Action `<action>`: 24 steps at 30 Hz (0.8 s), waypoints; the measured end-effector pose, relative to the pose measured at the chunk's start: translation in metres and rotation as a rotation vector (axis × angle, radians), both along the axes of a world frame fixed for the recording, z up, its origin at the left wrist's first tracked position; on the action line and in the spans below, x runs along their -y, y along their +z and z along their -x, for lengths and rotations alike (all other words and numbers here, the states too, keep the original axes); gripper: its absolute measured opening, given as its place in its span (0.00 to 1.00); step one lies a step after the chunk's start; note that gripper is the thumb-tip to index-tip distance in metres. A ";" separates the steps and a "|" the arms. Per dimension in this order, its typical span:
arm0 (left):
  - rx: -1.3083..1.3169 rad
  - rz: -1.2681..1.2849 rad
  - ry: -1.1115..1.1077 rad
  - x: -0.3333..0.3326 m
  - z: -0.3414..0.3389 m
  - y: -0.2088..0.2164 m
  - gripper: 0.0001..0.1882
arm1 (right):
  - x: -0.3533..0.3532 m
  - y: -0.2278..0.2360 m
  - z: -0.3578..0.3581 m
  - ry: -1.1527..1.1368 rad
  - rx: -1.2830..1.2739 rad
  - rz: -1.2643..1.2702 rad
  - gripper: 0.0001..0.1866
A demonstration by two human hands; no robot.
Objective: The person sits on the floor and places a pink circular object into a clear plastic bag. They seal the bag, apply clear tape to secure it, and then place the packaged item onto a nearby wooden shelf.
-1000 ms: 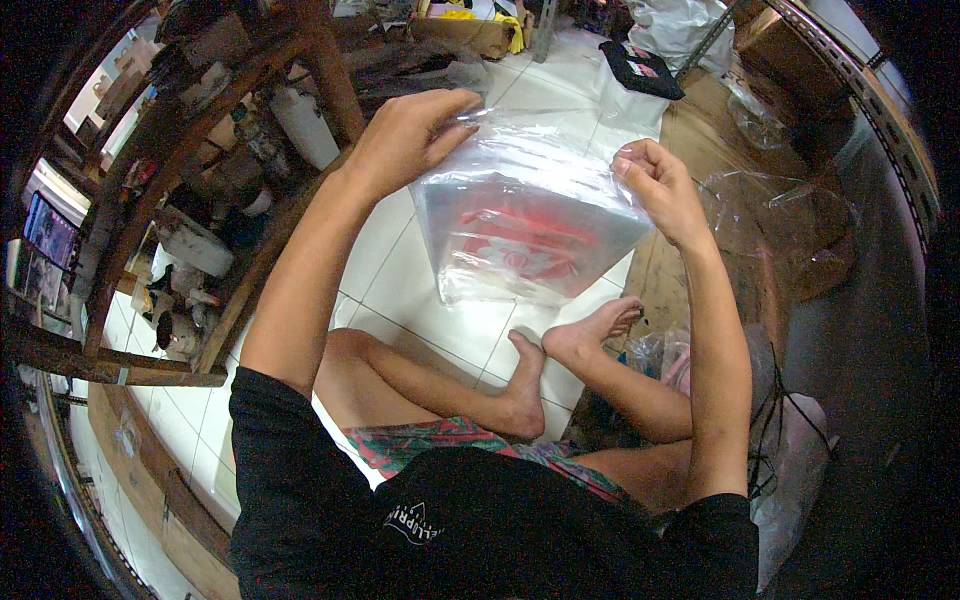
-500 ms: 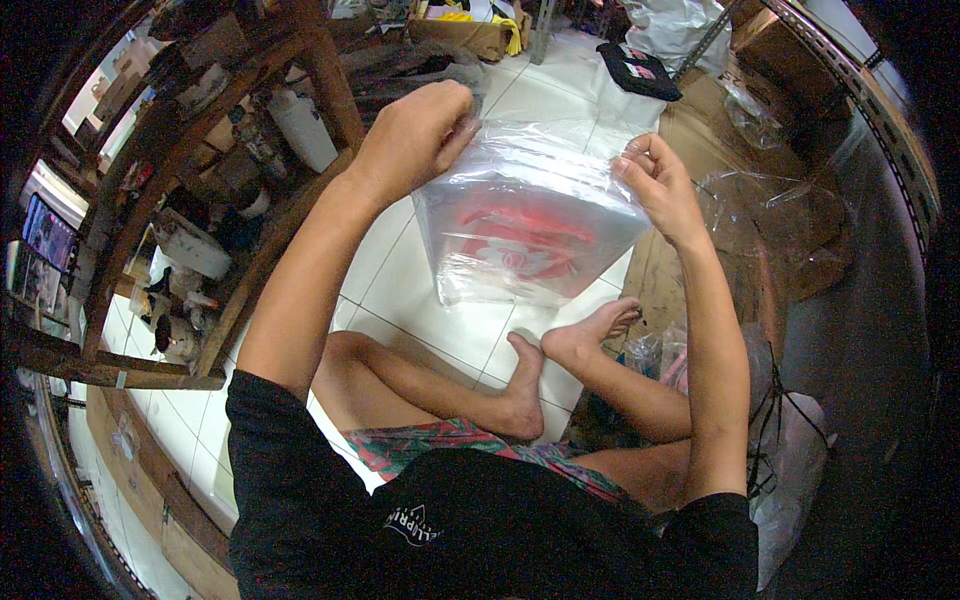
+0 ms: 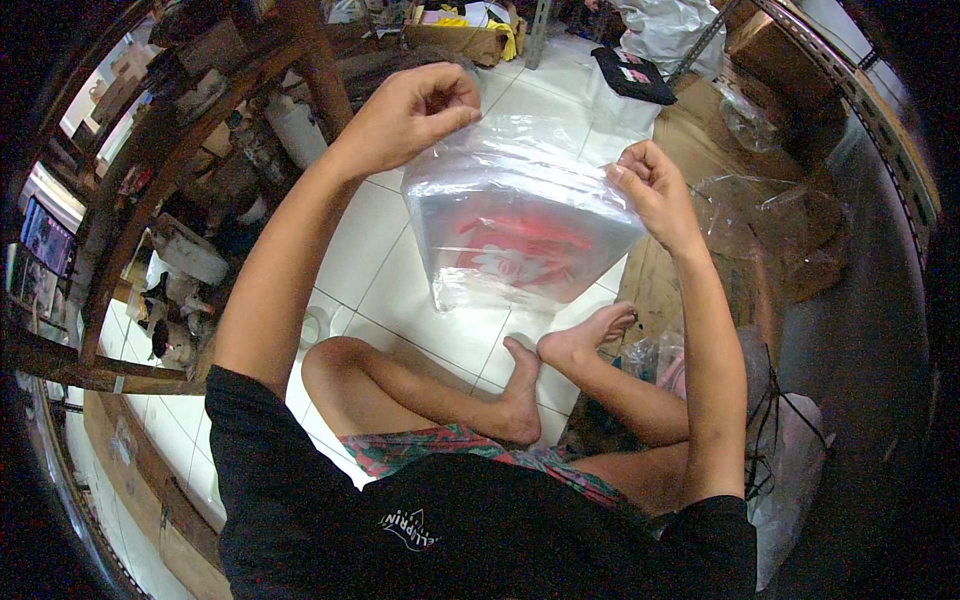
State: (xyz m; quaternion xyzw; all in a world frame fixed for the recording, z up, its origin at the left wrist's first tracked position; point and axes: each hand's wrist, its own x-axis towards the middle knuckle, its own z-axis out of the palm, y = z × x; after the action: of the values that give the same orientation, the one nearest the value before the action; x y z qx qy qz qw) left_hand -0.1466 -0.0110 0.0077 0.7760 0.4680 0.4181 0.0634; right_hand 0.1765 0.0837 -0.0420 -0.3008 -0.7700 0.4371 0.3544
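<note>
1. The left hand point(image 3: 440, 112) is positioned at the upper left of the clear bag point(image 3: 525, 215), with the fingers curled toward the thumb. Whether any film is pinched there cannot be told.
2. The right hand point(image 3: 640, 190) is placed at the upper right corner of the clear bag. The corner is pinched between thumb and forefinger; the other fingers are curled.
3. The clear bag is located between the two hands and extends from them toward the feet. Its upper part is creased and shiny. A red and white print point(image 3: 510, 258) is seen through the film, below and between the hands.
4. The white tiled floor point(image 3: 365, 240) is seen below both hands. Whether it is touched by the lower edge of the bag cannot be told.
5. To the right of the right hand, a brown cardboard sheet point(image 3: 652, 290) is laid, partly covered by loose clear film point(image 3: 785, 220).
6. Beyond the right hand, a black folded cloth point(image 3: 640, 75) is set near a large white plastic sack point(image 3: 670, 38).
7. To the left of the left hand, a wooden rack point(image 3: 325, 70) is stood, and a white container point(image 3: 292, 130) is held within it.
8. Beyond the left hand, a cardboard box point(image 3: 480, 42) with yellow material is placed.
</note>
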 end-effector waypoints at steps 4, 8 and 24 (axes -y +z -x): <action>-0.282 -0.217 0.070 -0.003 -0.006 0.008 0.12 | 0.002 0.001 -0.001 -0.022 0.015 0.019 0.07; -0.439 -0.231 0.183 0.003 -0.010 0.010 0.15 | 0.004 0.003 -0.001 -0.029 0.034 -0.012 0.07; 0.077 0.344 0.118 -0.006 0.013 -0.026 0.14 | 0.004 0.002 0.002 -0.010 -0.013 0.022 0.07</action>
State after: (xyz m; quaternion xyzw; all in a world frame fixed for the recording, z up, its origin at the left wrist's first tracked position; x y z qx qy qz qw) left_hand -0.1596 -0.0046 -0.0187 0.7085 0.5744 0.3642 0.1883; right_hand 0.1744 0.0800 -0.0398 -0.3058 -0.7613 0.4456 0.3582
